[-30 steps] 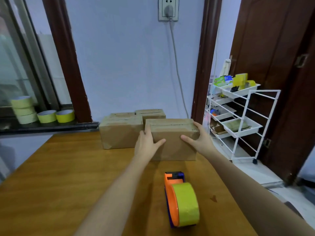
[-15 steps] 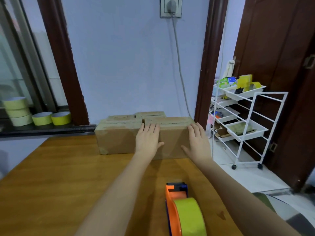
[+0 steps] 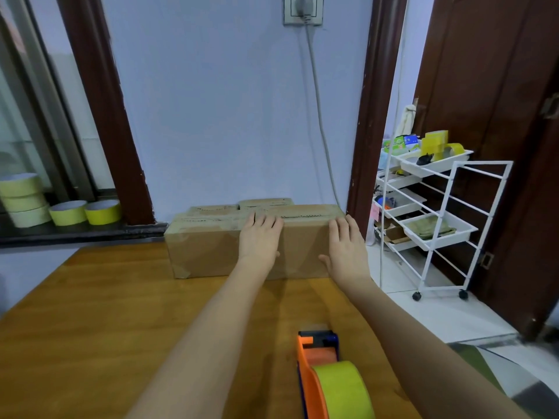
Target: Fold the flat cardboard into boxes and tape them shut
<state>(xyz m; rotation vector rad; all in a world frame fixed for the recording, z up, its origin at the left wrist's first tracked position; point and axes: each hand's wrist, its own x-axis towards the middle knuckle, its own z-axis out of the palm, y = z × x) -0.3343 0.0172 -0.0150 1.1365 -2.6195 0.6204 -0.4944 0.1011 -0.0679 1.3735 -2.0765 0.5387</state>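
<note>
Pale lilac wall behind, dark brown door frames either side, wall socket [image 3: 303, 9] up top with a grey cable [image 3: 320, 116] hanging down from it. Wooden surface [image 3: 90, 313], orange-brown grain, runs toward the wall.

Closed brown cardboard box [image 3: 305, 246] sits at the far edge of the surface, right of centre. Second brown cardboard box [image 3: 202, 249] touches its left side, front faces about flush. Two smaller cardboard boxes [image 3: 239, 207] behind them, only their tops showing.

Left hand [image 3: 260, 240] lies flat against the front face of the right-hand box near its left end, fingers straight and together, tips reaching over the top edge. Right hand [image 3: 346, 247] lies flat at the box's right end, fingers spread and straight, thumb low on the front face. Neither hand curls round anything; both press with open palms.

Orange and blue tape dispenser [image 3: 317, 367] loaded with a yellow-green tape roll [image 3: 344, 391] stands on the near surface between the forearms, well apart from the boxes.

Window ledge at left: stack of pale yellow tape rolls [image 3: 22, 199], two brighter yellow rolls [image 3: 86, 211] beside it.

Right of the doorway: white wire trolley rack [image 3: 447, 225] on castors, trays holding small items too small to identify, a yellow object on the top tray.
</note>
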